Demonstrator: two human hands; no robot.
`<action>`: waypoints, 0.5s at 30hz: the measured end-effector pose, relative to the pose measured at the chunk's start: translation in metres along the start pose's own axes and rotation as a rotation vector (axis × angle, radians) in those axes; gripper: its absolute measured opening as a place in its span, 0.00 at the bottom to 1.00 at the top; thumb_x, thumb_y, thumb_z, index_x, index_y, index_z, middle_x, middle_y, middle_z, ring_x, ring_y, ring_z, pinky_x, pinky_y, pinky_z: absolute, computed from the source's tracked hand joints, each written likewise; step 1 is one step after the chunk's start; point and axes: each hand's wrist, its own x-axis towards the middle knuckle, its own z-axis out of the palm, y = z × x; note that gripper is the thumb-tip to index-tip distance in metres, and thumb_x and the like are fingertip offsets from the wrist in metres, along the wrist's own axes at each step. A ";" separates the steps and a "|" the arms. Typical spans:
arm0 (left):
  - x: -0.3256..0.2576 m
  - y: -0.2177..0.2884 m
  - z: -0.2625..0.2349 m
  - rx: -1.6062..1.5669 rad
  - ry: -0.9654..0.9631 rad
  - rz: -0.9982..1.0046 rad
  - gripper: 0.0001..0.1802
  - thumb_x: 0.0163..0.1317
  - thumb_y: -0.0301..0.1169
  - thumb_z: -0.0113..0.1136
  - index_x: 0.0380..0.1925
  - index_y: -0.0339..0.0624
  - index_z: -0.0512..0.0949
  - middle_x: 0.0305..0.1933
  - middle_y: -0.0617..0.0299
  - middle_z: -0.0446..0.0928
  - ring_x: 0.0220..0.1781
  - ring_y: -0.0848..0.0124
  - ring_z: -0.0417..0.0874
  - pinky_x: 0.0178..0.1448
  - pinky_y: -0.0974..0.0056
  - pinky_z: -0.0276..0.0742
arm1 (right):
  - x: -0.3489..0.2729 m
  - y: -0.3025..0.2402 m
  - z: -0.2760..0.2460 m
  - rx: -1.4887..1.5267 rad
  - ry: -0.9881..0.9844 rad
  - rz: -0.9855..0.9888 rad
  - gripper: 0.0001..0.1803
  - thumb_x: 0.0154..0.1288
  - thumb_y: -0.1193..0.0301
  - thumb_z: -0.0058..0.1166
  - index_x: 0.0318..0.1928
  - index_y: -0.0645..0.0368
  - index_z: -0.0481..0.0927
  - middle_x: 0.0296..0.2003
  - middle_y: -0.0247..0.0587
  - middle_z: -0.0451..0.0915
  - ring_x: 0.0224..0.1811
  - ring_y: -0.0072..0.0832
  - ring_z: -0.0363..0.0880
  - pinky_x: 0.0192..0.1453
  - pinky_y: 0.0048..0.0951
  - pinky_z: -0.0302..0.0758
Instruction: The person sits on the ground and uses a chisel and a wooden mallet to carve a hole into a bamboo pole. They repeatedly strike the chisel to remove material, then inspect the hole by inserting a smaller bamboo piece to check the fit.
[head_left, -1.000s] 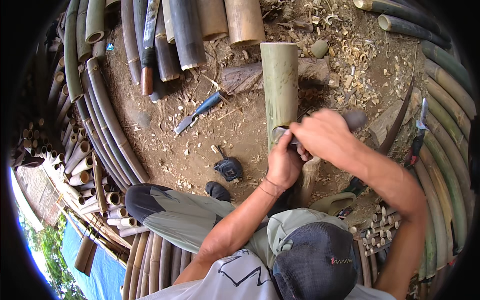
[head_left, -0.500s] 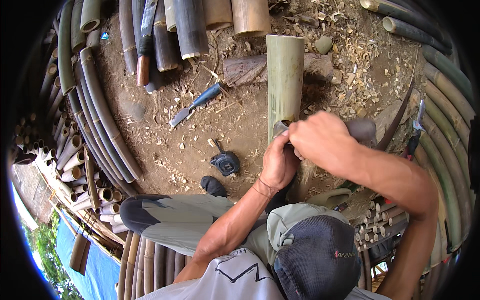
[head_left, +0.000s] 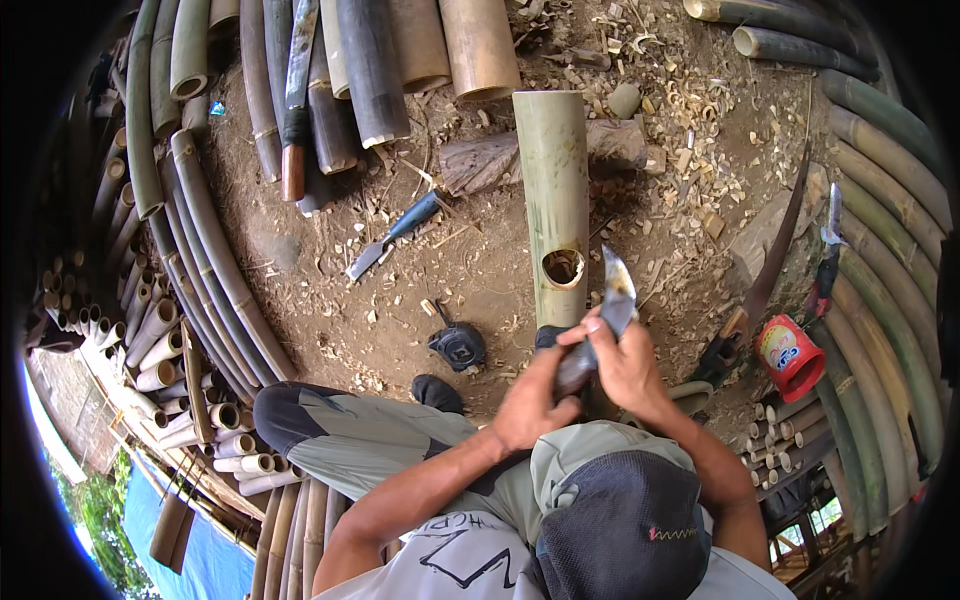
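Observation:
A pale green bamboo tube (head_left: 553, 190) lies propped across a weathered log (head_left: 480, 163), pointing away from me. A rough round hole (head_left: 564, 268) is cut in its wall near my end. Just this side of the hole, I hold a knife (head_left: 619, 290) with a broad, curved, stained blade, tip pointing away. My left hand (head_left: 532, 402) is closed round its dark handle. My right hand (head_left: 627, 368) closes about the knife where blade and handle meet, thumb along the blade. Both hands are apart from the bamboo.
A blue-handled chisel (head_left: 395, 234) and a black tape measure (head_left: 457, 344) lie on the dirt. At right are a saw (head_left: 775, 265), a red container (head_left: 790, 357) and red-black pliers-like cutters (head_left: 829, 255). A long knife (head_left: 296, 100) rests on bamboo poles. Shavings litter the ground.
Both hands have drawn back from the bamboo toward me, bringing the knife out of the hole. My right arm has swung inward, uncovering the hole and the red container.

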 end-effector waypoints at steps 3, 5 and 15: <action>-0.023 -0.008 -0.037 0.311 0.157 -0.136 0.35 0.49 0.35 0.66 0.60 0.37 0.70 0.49 0.39 0.80 0.49 0.48 0.84 0.53 0.54 0.80 | 0.017 0.000 0.028 0.258 -0.311 0.434 0.18 0.79 0.66 0.41 0.42 0.70 0.78 0.36 0.45 0.87 0.15 0.20 0.76 0.19 0.22 0.75; -0.023 -0.013 -0.051 0.360 0.228 -0.278 0.29 0.50 0.34 0.69 0.53 0.36 0.77 0.38 0.47 0.83 0.38 0.58 0.87 0.47 0.58 0.83 | 0.039 -0.005 0.054 0.291 -0.324 0.455 0.21 0.78 0.64 0.41 0.41 0.74 0.79 0.33 0.47 0.86 0.15 0.24 0.79 0.18 0.24 0.77; 0.075 0.151 -0.130 1.331 -0.189 -0.133 0.09 0.51 0.36 0.67 0.32 0.47 0.85 0.26 0.58 0.83 0.28 0.58 0.87 0.34 0.56 0.83 | 0.054 -0.026 0.045 1.475 -0.127 0.358 0.18 0.76 0.64 0.40 0.45 0.68 0.77 0.38 0.52 0.85 0.25 0.34 0.85 0.32 0.32 0.84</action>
